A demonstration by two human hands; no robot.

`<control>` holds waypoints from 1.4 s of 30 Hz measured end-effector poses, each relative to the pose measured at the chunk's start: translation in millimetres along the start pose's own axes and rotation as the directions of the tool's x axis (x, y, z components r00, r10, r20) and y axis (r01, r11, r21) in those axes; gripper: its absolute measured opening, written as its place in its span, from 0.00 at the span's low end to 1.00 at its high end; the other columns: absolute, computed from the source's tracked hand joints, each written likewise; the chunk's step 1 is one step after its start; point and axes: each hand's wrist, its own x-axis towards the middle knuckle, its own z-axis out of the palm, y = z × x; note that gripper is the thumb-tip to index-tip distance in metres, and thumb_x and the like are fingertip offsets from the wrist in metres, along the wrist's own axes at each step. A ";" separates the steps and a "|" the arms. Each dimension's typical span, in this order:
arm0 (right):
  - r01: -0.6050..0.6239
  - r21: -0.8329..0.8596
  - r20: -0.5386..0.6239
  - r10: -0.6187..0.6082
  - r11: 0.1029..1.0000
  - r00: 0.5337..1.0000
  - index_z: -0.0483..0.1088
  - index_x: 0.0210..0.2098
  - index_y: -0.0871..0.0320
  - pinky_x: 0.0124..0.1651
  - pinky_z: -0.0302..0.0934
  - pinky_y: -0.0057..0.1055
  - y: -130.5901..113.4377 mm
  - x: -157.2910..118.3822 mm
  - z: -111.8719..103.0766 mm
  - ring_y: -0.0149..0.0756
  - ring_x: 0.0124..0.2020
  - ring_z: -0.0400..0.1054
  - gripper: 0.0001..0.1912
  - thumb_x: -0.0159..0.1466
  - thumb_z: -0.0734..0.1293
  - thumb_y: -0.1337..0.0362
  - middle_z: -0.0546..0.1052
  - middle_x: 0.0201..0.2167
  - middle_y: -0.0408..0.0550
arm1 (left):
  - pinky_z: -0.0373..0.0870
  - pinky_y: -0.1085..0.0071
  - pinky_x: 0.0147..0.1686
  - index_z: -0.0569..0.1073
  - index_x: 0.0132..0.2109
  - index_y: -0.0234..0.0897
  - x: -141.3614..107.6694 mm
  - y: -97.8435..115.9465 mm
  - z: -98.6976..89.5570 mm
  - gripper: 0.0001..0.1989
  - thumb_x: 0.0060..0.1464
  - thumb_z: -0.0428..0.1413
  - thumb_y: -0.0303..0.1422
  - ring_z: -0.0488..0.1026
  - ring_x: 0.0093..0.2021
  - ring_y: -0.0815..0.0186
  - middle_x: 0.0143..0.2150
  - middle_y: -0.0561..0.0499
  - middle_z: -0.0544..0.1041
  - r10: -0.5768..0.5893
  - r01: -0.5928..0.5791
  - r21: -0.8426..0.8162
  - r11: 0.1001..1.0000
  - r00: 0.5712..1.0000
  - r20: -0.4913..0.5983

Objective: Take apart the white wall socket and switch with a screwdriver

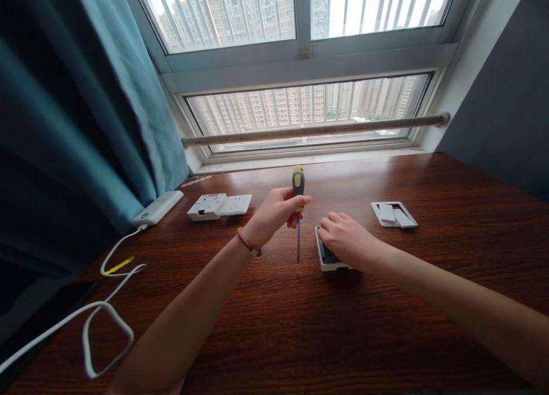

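Note:
My left hand (pixel 278 207) is closed around a screwdriver (pixel 298 183) with a grey and yellow handle. Its thin metal shaft points straight down, the tip to the left of a white box with a dark inside (pixel 329 260). Over that box lies my right hand (pixel 343 238), fingers bent onto its top and far edge; whatever may be under the fingertips is hidden. To the right on the table rests a white switch frame (pixel 393 214) with loose white pieces in it. On the left are a white socket box (pixel 208 207) and a white socket plate (pixel 235 204) against it.
A white power strip (pixel 158 208) lies by the blue curtain (pixel 128 98), its white cable (pixel 109 306) looping down the left side with a yellow tag (pixel 119 266). Beyond the brown wooden table (pixel 266 332) are a window and a horizontal rail (pixel 317 130).

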 end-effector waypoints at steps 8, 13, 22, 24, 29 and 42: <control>0.039 -0.047 0.014 -0.039 0.998 0.999 0.68 0.32 0.64 0.34 0.51 0.37 -2.5 1.7 -4.9 0.45 0.35 0.60 0.08 0.61 0.57 0.73 0.69 0.32 0.55 | 0.56 0.79 0.15 0.64 0.25 0.33 -0.5 0.8 0.4 0.10 0.50 0.53 0.33 0.61 0.14 0.77 0.18 0.56 0.67 -0.008 0.008 -0.016 1.000 1.000 -0.004; 0.064 -0.050 0.003 -0.064 0.997 0.998 0.67 0.33 0.64 0.35 0.51 0.36 0.8 1.6 -1.6 0.44 0.35 0.61 0.08 0.62 0.57 0.73 0.69 0.32 0.54 | 0.56 0.79 0.15 0.64 0.25 0.33 -0.3 0.7 0.3 0.10 0.50 0.53 0.33 0.61 0.14 0.77 0.18 0.56 0.67 -0.007 0.007 -0.012 1.000 1.000 -0.001; 0.092 0.015 0.018 -0.092 0.996 0.996 0.67 0.34 0.64 0.38 0.54 0.34 11.7 3.5 -1.7 0.42 0.36 0.61 0.07 0.62 0.58 0.73 0.69 0.32 0.53 | 0.56 0.79 0.15 0.64 0.25 0.33 -0.8 -0.1 0.3 0.10 0.50 0.52 0.33 0.61 0.14 0.77 0.18 0.55 0.66 -0.008 0.008 -0.012 1.000 1.000 0.004; 0.087 0.038 0.022 -0.088 0.995 0.996 0.67 0.34 0.64 0.38 0.54 0.34 13.5 4.3 -3.6 0.41 0.36 0.61 0.07 0.62 0.58 0.73 0.69 0.33 0.53 | 0.56 0.79 0.15 0.64 0.25 0.33 -0.8 -0.2 0.3 0.10 0.50 0.53 0.33 0.61 0.14 0.77 0.18 0.55 0.66 -0.009 0.009 -0.015 1.000 1.000 0.004; 0.058 0.155 0.007 -0.060 0.986 0.998 0.66 0.32 0.63 0.39 0.56 0.33 22.0 3.0 -10.7 0.39 0.34 0.61 0.06 0.62 0.59 0.74 0.69 0.32 0.52 | 0.56 0.79 0.15 0.64 0.26 0.33 -0.8 -0.6 -0.3 0.09 0.49 0.53 0.33 0.61 0.14 0.77 0.19 0.55 0.67 -0.011 0.011 -0.028 1.000 1.000 0.001; -0.174 0.966 0.105 0.327 0.190 0.939 0.62 0.31 0.59 0.33 0.60 0.30 39.6 -28.3 1.9 0.31 0.28 0.63 0.10 0.61 0.60 0.58 0.67 0.25 0.42 | 0.56 0.79 0.17 0.61 0.24 0.33 7.2 -19.3 14.1 0.05 0.46 0.48 0.27 0.61 0.16 0.76 0.17 0.56 0.63 -0.236 0.274 -0.384 0.882 0.961 0.146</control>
